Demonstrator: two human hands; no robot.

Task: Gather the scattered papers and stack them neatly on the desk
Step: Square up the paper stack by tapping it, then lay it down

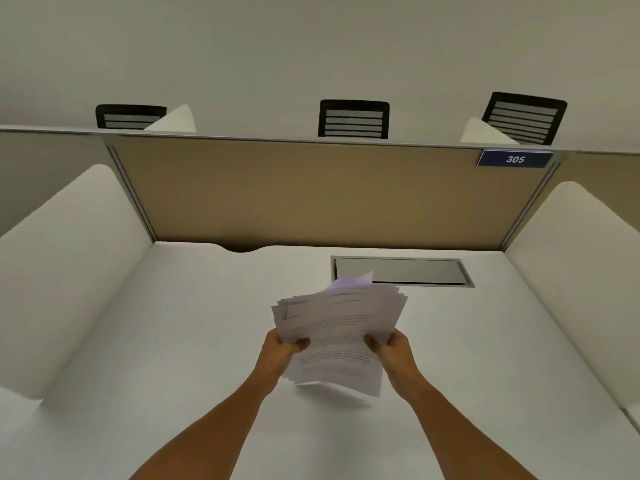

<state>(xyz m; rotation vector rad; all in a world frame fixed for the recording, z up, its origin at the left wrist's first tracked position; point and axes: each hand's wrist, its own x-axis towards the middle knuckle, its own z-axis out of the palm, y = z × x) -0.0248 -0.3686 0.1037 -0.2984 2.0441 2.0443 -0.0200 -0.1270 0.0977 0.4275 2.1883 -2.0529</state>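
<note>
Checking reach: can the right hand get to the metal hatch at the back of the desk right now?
Probably not yet: the right hand and left hand both hold the paper stack; the hatch lies just beyond, unobstructed.

The papers (pixel 337 336) sit between the left hand (pixel 282 353) and right hand (pixel 393 351), above the desk (pixel 173 341); a hatch (pixel 401 271) lies beyond them.

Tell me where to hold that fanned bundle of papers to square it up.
Hold the bundle of papers by its two long side edges, coming in from left and right, as the left hand and right hand do now. The far corners are splayed, so a loose side grip probably lets the sheets slide level when tapped on the desk.
</note>
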